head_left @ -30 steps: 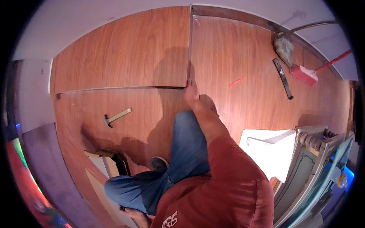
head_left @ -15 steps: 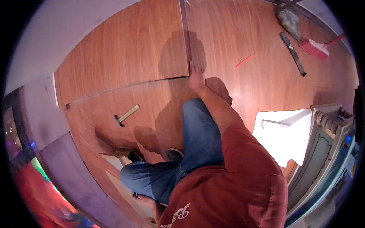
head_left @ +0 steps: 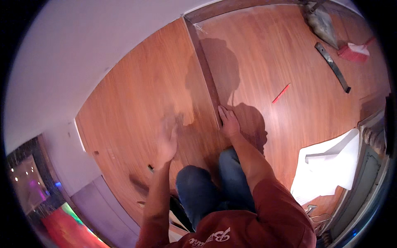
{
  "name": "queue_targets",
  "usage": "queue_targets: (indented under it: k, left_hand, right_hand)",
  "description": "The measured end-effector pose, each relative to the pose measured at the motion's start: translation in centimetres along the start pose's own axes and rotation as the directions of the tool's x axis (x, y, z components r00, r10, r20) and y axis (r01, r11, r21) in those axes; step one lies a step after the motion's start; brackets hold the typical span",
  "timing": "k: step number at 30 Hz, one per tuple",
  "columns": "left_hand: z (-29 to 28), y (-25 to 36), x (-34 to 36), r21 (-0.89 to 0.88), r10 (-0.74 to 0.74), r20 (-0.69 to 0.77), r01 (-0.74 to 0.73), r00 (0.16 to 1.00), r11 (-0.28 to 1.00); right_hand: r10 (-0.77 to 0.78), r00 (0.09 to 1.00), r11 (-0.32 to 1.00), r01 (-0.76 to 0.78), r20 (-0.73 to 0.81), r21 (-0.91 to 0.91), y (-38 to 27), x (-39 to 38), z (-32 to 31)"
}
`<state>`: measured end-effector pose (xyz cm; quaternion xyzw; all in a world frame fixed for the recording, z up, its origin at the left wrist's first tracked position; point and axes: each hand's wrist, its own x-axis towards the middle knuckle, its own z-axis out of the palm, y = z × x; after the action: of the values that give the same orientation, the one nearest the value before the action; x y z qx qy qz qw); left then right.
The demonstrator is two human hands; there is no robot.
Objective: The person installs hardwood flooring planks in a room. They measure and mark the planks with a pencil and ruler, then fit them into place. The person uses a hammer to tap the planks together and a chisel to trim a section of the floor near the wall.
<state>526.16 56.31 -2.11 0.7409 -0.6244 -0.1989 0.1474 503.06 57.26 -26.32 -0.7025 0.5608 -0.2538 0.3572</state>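
Observation:
A wood-grain panel (head_left: pixel 140 87) lies at the left with its long right edge showing as a dark reddish strip (head_left: pixel 203 66). My right hand (head_left: pixel 230 123) rests at the near end of that strip, fingers stretched out against the edge and holding nothing. Over the panel hovers my left hand (head_left: pixel 166 140), smeared by motion, its fingers looking extended with nothing visible in them; whether it touches the surface I cannot tell. Just beside my left forearm shows the dark head of a hammer (head_left: pixel 151 168), its handle hidden by the arm. Both my knees point forward below the hands.
On the wood-grain floor to the right lie a red pencil (head_left: pixel 281 93) and a black metal bar with a bent end (head_left: pixel 333 67). Beyond are a red-bristled broom (head_left: pixel 354 53) and a greyish bag-like thing (head_left: pixel 322 27). A white sheet (head_left: pixel 320 169) lies by carved furniture (head_left: pixel 366 177). A pale wall (head_left: pixel 82 53) borders the left.
My left hand has come up from beside my lower leg to above the panel. My right hand stays at the panel's edge. My knees and the view have shifted.

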Motion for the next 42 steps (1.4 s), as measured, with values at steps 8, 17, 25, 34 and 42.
queue_targets:
  k: [8, 17, 25, 34, 42]
  left_hand:
    - [12.3, 6.0, 32.4, 0.322, 0.261, 0.06, -0.267, 0.963, 0.909]
    - [15.2, 2.5, 34.6, 0.271, 0.442, -0.066, -0.41, 0.895, 0.871]
    - [15.0, 3.5, 34.4, 0.303, 0.405, -0.06, -0.37, 0.913, 0.878]
    - [14.2, 3.5, 34.4, 0.29, 0.413, -0.054, -0.382, 0.909, 0.878]
    - [14.5, 3.1, 35.0, 0.174, 0.432, -0.112, -0.41, 0.895, 0.895]
  right_hand:
    - [0.025, 0.999, 1.0, -0.025, -0.029, 0.004, -0.2, 0.4, 0.2]
    - [-0.039, 0.997, 0.993, 0.047, -0.071, 0.104, 0.2, 1.3, 0.0]
    - [0.15, 0.904, 0.939, -0.257, 0.401, 0.227, -1.8, 4.4, -7.7]
    - [0.119, 0.985, 0.698, 0.007, -0.125, 0.716, -1.9, 36.3, -9.8]
    - [0.075, 0.996, 0.552, 0.006, -0.057, 0.834, -3.3, 43.9, -6.1]
